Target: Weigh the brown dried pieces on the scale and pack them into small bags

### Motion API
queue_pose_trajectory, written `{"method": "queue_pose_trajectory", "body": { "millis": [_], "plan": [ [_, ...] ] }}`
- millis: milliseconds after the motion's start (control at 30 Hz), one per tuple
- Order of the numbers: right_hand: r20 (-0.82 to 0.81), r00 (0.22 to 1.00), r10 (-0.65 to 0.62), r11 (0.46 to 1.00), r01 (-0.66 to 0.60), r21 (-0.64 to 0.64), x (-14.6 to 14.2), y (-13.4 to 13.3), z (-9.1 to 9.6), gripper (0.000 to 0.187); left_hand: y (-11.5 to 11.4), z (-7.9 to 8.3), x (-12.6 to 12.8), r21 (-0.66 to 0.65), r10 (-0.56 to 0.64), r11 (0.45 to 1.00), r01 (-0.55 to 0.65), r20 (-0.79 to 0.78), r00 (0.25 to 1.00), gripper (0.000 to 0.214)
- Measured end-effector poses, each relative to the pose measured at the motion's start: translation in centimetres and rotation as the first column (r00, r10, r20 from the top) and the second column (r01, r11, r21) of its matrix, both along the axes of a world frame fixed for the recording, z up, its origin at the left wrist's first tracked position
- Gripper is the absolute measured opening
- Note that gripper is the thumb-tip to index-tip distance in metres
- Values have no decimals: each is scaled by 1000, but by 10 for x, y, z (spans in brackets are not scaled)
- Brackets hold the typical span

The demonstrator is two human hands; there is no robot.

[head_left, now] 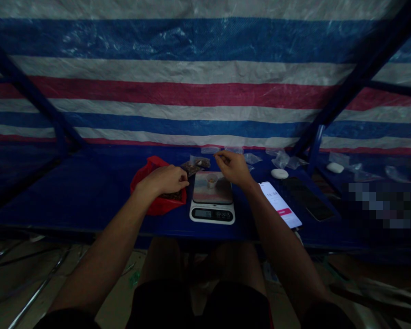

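Note:
A white kitchen scale (212, 201) stands on the blue table, with a small clear cup (211, 180) of brownish bits on its platform. My left hand (166, 179) rests closed over a red bag (150, 173) holding dark pieces; what its fingers grip is hidden. My right hand (233, 167) hovers just right of the cup and above it, fingertips pinched together on something too small to name. Small clear plastic bags (200, 162) with dark contents lie behind the scale.
A lit phone (281, 204) and a dark phone (306, 197) lie right of the scale. A white oval case (279, 173) and several empty clear bags (282, 159) sit further back. A striped tarp (205, 91) forms the back wall. Blue metal struts (345, 91) cross both sides.

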State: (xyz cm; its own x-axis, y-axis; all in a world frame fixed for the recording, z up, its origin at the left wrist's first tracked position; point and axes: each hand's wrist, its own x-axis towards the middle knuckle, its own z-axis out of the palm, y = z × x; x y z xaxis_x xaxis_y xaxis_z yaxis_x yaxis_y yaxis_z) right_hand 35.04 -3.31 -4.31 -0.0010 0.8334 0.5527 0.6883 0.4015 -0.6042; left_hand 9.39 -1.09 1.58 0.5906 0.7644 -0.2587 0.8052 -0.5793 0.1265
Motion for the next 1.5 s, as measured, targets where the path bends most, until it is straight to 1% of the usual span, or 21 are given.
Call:
{"method": "queue_pose_trajectory", "body": {
  "millis": [67,167,300,367,433,500,567,667,767,833,867,967,1033,1067,1133,1167,1200,1267,1333,1433,1500],
  "plan": [
    [0,1000,8,1000,-8,-3,0,0,0,28,0,0,1,30,7,1000,-6,-27,1000,29],
    [10,1000,5,1000,-5,-6,-1,0,0,27,1,-6,6,82,-3,997,8,-55,998,27],
    [7,1000,-5,1000,5,-7,0,0,0,26,3,-13,9,97,-21,995,26,-51,998,23],
    [3,1000,-10,1000,10,-8,0,0,1,26,3,-11,8,103,-30,994,29,6,1000,22],
    [8,1000,-15,1000,15,-8,1,-1,1,26,1,-5,7,102,-66,993,53,124,990,21],
    [20,1000,-13,1000,13,-14,0,-1,2,26,-3,3,11,99,-134,989,112,262,956,23],
    [32,999,-12,1000,12,-21,0,-1,2,26,-8,9,19,125,-217,975,183,360,907,24],
    [52,998,-17,999,19,-36,-1,-2,2,26,-13,9,36,175,-283,957,230,395,874,24],
    [63,998,-19,999,21,-45,-1,-2,3,26,-15,6,42,148,-293,955,256,374,880,31],
    [60,998,-14,999,17,-44,-1,-3,4,26,-16,9,34,125,-287,958,259,384,878,35],
    [59,998,-13,999,15,-41,-1,-3,4,26,-17,12,27,118,-268,963,241,398,877,35],
    [57,998,-13,1000,14,-24,0,-3,3,28,-17,24,-2,124,-142,987,99,412,900,30],
    [53,999,-11,1000,11,-17,0,-3,2,28,-14,27,-24,140,-56,990,7,347,936,26],
    [52,999,-9,1000,10,-16,0,-3,2,28,-11,25,-34,118,-15,993,-21,294,956,25],
    [55,998,-6,1000,7,-19,-1,-2,2,28,-7,15,-47,3,63,998,-65,171,983,22],
    [57,998,-5,1000,6,-22,-1,-2,2,28,-6,8,-50,-55,98,994,-93,108,989,19],
    [60,998,-5,1000,6,-26,-2,-2,2,28,-5,2,-52,-79,114,991,-108,70,991,18],
    [66,998,-6,999,9,-37,-2,-2,2,27,-5,-10,-50,-53,102,994,-98,61,993,28],
    [67,998,-10,999,13,-44,-2,-2,2,26,-6,-17,-46,-4,61,998,-61,82,995,34],
    [63,998,-5,999,8,-48,-2,-3,2,26,-5,-22,-43,-9,26,1000,-25,96,995,25],
    [59,998,1,999,2,-48,-2,-4,2,26,-3,-24,-45,-21,21,1000,-18,121,992,23]
  ]
}}
